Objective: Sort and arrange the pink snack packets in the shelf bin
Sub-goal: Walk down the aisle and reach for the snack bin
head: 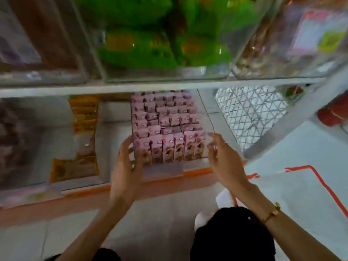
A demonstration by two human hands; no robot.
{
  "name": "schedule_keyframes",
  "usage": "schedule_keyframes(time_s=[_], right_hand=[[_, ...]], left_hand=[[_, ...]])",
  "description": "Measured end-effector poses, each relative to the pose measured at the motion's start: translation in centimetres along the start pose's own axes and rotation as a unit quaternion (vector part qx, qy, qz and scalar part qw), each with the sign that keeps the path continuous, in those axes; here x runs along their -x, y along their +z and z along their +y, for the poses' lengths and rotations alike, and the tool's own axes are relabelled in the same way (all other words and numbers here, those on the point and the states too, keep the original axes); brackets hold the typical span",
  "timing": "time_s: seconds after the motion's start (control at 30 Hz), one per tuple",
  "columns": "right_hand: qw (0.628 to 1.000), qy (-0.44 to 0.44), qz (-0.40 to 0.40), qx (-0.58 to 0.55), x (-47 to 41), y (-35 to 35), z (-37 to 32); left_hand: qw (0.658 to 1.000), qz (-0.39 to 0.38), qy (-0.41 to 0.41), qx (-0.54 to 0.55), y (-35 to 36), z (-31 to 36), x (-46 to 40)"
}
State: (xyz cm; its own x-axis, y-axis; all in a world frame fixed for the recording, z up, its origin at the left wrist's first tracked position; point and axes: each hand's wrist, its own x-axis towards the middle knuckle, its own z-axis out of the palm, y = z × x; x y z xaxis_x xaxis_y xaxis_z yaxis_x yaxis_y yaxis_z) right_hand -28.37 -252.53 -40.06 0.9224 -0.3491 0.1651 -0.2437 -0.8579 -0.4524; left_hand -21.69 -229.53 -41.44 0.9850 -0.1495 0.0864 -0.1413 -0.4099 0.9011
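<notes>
Green packets (139,53) fill the upper bin, orange packets (84,113) (blurred) sit lower left, a white lattice basket (250,113) right.

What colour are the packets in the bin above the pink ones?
Green packets with yellow patches, blurred, head view.
</notes>
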Motion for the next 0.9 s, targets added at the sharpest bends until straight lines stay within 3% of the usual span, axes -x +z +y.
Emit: schedule_keyframes(time_s=[0.27, 0.5, 0.7, 0.9], right_hand=[[0.995, -0.09, 0.03, -0.043, -0.6, 0.5, 1.9], [0.996, -0.076, 0.004, -0.04, -0.3, 0.2, 1.3], [0.998, -0.054, -0.04, 0.01, -2.1, -1.2, 0.1], [0.996, -0.08, 0.043, 0.008, -4.1, -0.2, 0.0]], left_hand=[[0.996, 0.024, 0.064, -0.066, 0.1, -1.7, -0.7], [0.999, -0.021, 0.033, -0.02, -1.3, -0.7, -1.6], [0.996, 0.001, 0.026, -0.082, -0.9, 0.5, -1.9], [0.985, 0.07, 0.055, -0.146, 0.2, 0.9, -2.3]])
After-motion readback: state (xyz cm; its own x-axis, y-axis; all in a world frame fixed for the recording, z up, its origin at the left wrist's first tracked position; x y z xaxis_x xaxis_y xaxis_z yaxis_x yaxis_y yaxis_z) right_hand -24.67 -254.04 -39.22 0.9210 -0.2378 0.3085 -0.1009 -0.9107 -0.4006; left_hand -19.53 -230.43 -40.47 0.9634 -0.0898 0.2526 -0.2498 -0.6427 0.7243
